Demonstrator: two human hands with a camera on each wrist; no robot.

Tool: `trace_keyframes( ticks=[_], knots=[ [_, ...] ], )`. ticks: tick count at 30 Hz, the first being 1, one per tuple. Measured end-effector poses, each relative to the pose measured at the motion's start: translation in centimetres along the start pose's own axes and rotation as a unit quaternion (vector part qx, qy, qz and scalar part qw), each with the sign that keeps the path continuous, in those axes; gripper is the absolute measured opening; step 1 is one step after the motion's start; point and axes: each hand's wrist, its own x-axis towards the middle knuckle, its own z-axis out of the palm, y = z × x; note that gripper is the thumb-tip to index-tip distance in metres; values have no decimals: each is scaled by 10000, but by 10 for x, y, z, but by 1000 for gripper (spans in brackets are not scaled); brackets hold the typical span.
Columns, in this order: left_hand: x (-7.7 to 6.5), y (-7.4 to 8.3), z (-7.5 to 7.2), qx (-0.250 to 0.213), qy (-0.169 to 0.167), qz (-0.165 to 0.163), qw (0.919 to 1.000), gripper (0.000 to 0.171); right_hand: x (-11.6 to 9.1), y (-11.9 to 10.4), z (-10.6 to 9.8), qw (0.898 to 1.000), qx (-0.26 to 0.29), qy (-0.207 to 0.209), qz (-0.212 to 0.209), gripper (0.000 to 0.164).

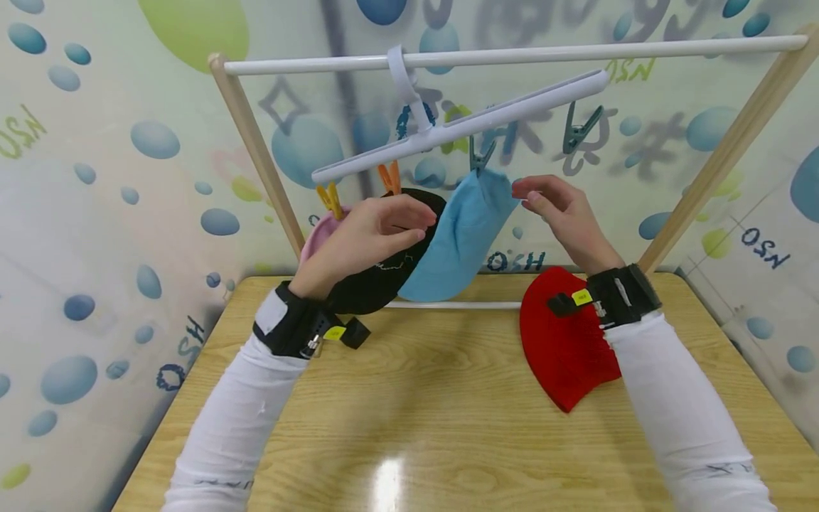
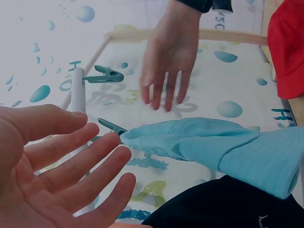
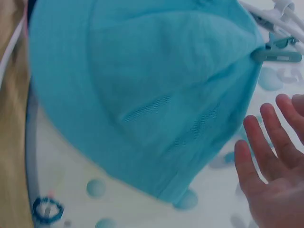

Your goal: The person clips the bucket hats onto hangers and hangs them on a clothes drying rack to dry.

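A light blue hat (image 1: 462,238) hangs from a dark green clothespin (image 1: 480,155) on the white hanger (image 1: 461,128), which tilts up toward the right. My left hand (image 1: 374,238) is in front of a black cap (image 1: 367,288), its fingers loosely extended and holding nothing. Just right of the blue hat, my right hand (image 1: 563,213) is raised with relaxed fingers, apart from the fabric in the right wrist view. Beside the black cap a pink hat (image 1: 320,235) is partly hidden behind my left hand. Yellow (image 1: 330,200) and orange clothespins (image 1: 389,177) hold these two.
A red hat (image 1: 559,341) lies on the wooden table (image 1: 416,398) at right, partly behind my right wrist. Another green clothespin (image 1: 579,129) hangs bare at the hanger's right end. The hanger hooks over a white rail (image 1: 512,54) between wooden posts (image 1: 729,142).
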Motion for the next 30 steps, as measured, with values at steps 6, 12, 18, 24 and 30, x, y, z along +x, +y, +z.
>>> trace_keyframes(
  ticks=[6, 12, 18, 24, 30],
  knots=[
    [-8, 1, -2, -110, 105, 192, 9997, 24, -20, 11, -17, 9982, -434, -97, 409, 33],
    [-13, 4, 0, -202, 163, 264, 9993, 25, -37, 16, -32, 9938, -756, -86, 813, 35],
    [-19, 5, 4, -117, 42, 286, 9995, 26, -52, 19, -42, 9885, -965, -25, 1161, 37],
    [-23, 5, 10, -123, -22, 430, 9990, 25, -67, 22, -51, 9869, -1243, 73, 1022, 34],
    [-24, 5, 16, -104, -97, 566, 9983, 25, -79, 25, -60, 9896, -1075, 192, 932, 32]
  ],
)
